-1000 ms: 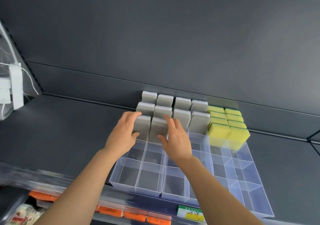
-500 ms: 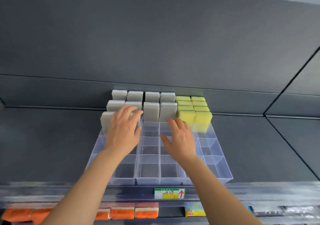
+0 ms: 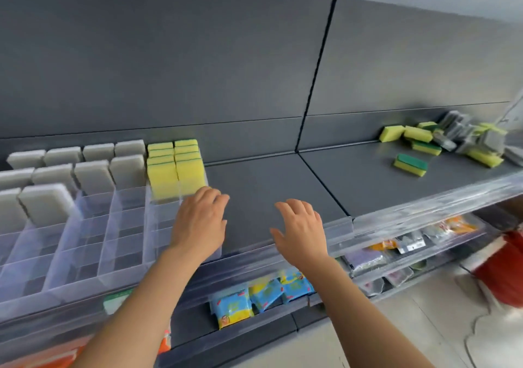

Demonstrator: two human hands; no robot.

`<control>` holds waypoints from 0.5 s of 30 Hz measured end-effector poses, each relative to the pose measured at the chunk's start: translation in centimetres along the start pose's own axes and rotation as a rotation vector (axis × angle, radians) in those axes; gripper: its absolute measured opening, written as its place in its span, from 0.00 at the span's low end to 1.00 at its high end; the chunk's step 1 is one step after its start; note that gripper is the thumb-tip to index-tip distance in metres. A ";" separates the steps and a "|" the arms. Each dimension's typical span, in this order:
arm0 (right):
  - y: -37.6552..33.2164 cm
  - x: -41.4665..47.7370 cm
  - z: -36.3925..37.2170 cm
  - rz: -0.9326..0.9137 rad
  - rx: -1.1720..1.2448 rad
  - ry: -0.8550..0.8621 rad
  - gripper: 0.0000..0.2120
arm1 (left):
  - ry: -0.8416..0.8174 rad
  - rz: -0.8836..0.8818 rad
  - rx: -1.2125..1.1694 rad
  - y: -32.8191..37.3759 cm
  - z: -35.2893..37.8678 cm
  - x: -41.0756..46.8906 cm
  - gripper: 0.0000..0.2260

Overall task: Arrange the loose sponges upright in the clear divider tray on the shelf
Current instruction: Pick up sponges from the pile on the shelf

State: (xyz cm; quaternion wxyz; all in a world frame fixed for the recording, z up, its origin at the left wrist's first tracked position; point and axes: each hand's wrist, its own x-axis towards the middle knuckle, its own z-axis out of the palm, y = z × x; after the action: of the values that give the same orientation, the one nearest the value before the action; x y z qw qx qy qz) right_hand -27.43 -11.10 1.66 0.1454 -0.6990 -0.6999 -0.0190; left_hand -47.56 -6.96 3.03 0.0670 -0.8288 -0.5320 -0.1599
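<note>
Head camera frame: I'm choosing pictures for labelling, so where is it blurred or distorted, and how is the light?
Head view: motion blur smears the loose sponges far right and the clear rail fronting the shelf; the left hand, right hand and gray sponges in the tray are slightly soft; the wide lens tilts and bows the shelf lines; light is soft and even, no hard shadows.

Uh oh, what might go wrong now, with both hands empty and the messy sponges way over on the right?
1. The loose sponges lie in a jumbled pile far to the right. A hasty grab may push some off the shelf.
2. The left hand hovers over the right edge of the clear tray. A bump there could tip the upright grey sponges, which stand well above the low dividers.
</note>
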 end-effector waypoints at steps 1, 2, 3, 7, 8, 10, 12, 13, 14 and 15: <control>1.7 -0.8 -0.3 0.017 -0.007 -0.011 0.24 | -0.009 0.013 -0.002 1.8 0.4 0.3 0.21; 3.4 -1.5 -0.5 0.035 -0.013 -0.022 0.24 | -0.019 0.025 -0.003 3.5 0.8 0.6 0.21; 5.1 -2.2 -0.8 0.056 -0.016 -0.030 0.24 | -0.027 0.038 -0.009 5.3 1.2 0.9 0.20; 11.1 -4.3 -1.6 0.141 -0.036 -0.043 0.23 | -0.068 0.102 -0.024 11.1 2.9 2.1 0.18; 12.4 -4.8 -1.9 0.163 -0.038 -0.043 0.23 | -0.076 0.124 -0.024 12.4 3.4 2.5 0.18; 14.9 -5.4 -2.3 0.208 -0.036 -0.047 0.24 | -0.088 0.171 -0.019 14.8 4.3 3.4 0.17; 17.3 -5.8 -2.6 0.245 -0.035 -0.056 0.25 | -0.104 0.208 -0.024 17.1 5.1 4.7 0.17; 18.5 -5.9 -2.7 0.262 -0.039 -0.059 0.25 | -0.113 0.225 -0.028 18.2 5.6 5.3 0.17; 19.7 -5.9 -2.9 0.282 -0.042 -0.062 0.26 | -0.120 0.244 -0.030 19.3 6.0 6.1 0.16; 21.0 -5.9 -3.0 0.302 -0.044 -0.061 0.26 | -0.125 0.263 -0.030 20.3 6.5 6.9 0.16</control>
State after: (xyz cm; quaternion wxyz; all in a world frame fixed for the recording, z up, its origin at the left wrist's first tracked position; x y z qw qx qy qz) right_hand -6.41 -17.06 -0.55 0.1101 -0.7997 -0.5901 0.0091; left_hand -25.28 -7.82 0.44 0.0417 -0.9005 -0.4196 -0.1060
